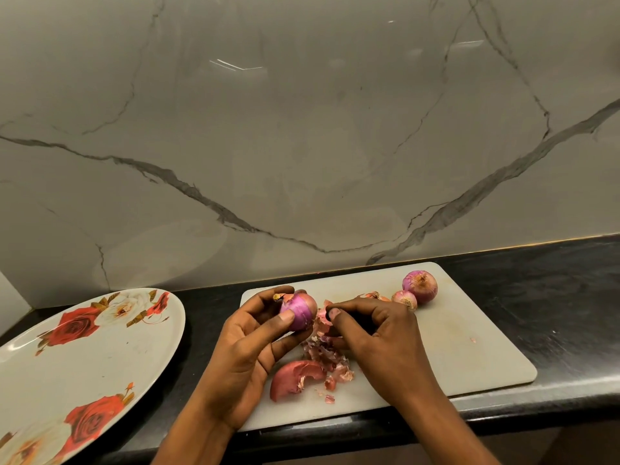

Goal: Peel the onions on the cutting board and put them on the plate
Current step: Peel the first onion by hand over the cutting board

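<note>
The left hand (255,340) curls thumb and fingers round a half-peeled onion (299,312), held over the far left part of the cutting board (469,347). Just right of it, the right hand (379,330) bends its fingers above a heap of peels (322,357) (whether they pinch anything I cannot tell). A large onion (420,286) and a small onion (405,299) touch at the board's far edge, and the plate (84,357) lies well left.

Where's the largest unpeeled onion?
Head view: the largest unpeeled onion sits at the far right of the cutting board, beside a smaller onion, beyond the right hand.
</note>
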